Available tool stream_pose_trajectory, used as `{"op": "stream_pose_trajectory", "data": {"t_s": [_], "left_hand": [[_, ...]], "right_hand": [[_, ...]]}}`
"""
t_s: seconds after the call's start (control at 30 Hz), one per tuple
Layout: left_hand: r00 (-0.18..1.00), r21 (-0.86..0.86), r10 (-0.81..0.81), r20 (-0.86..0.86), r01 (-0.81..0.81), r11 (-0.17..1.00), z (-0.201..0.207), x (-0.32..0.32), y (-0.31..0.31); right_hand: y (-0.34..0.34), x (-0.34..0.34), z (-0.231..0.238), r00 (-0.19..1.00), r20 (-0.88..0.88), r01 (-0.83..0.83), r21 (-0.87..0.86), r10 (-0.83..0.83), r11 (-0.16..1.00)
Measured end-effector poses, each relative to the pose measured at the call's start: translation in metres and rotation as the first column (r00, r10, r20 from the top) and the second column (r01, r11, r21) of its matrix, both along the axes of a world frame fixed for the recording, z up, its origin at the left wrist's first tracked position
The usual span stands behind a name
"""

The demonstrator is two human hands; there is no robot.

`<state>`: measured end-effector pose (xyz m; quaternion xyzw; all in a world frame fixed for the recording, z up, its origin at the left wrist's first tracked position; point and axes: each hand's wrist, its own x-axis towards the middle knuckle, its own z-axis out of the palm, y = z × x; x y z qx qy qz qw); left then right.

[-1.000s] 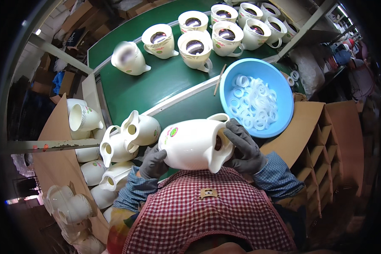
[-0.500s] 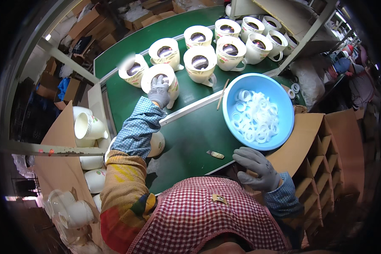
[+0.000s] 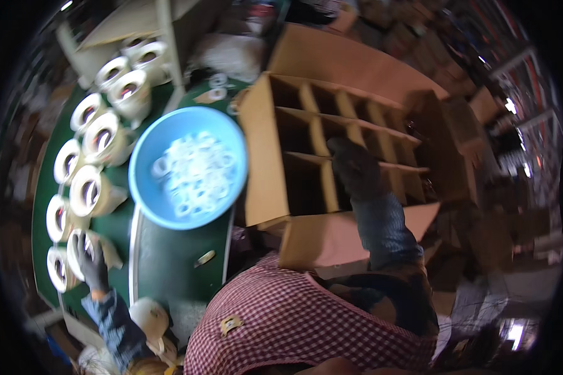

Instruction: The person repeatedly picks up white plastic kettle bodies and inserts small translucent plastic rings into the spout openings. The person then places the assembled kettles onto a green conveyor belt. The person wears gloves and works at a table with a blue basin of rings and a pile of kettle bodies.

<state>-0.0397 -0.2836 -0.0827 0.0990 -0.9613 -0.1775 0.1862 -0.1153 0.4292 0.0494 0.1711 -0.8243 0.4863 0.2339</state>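
My left hand (image 3: 92,262), in a grey glove, rests on the top of a white mug (image 3: 111,251) with a handle. Its fingers are stretched out over the mouth, where something dark shows inside. Beside it stands another white mug (image 3: 59,270), the nearest of two rows on the green table. My right hand (image 3: 355,165), in a dark-looking glove, reaches over the dividers of an open cardboard box (image 3: 266,156). Blur and shadow hide its fingers, so whether it holds anything cannot be made out.
A light blue basin (image 3: 144,200) full of whitish translucent rings stands between the mugs and the box. A small tube-like item (image 3: 204,258) lies on the green table (image 3: 169,256). A metal post (image 3: 169,44) rises at the table's far end. A mug (image 3: 149,317) lies near my left forearm.
The view has swung to the right, bringing the divided box to the middle. My right hand has moved from beside the table to over the box. My left hand stays on the mug.
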Motion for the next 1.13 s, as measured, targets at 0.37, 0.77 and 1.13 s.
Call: {"op": "stream_pose_trajectory", "data": {"t_s": [0.37,0.77,1.13], "left_hand": [[0.941,0.344,-0.336,0.032,0.305,0.888,0.044,0.029,0.174],[0.908,0.498,-0.406,0.106,0.305,0.811,0.058,0.065,0.236],[0.891,0.572,-0.445,0.085,0.323,0.755,0.046,0.096,0.222]], "right_hand": [[0.474,0.130,-0.055,0.008,0.528,0.962,0.228,-0.849,0.151],[0.430,0.067,-0.065,-0.105,0.491,0.192,0.863,-0.865,0.467],[0.285,0.038,0.109,0.197,-0.003,0.393,0.917,-0.980,0.076]]}}
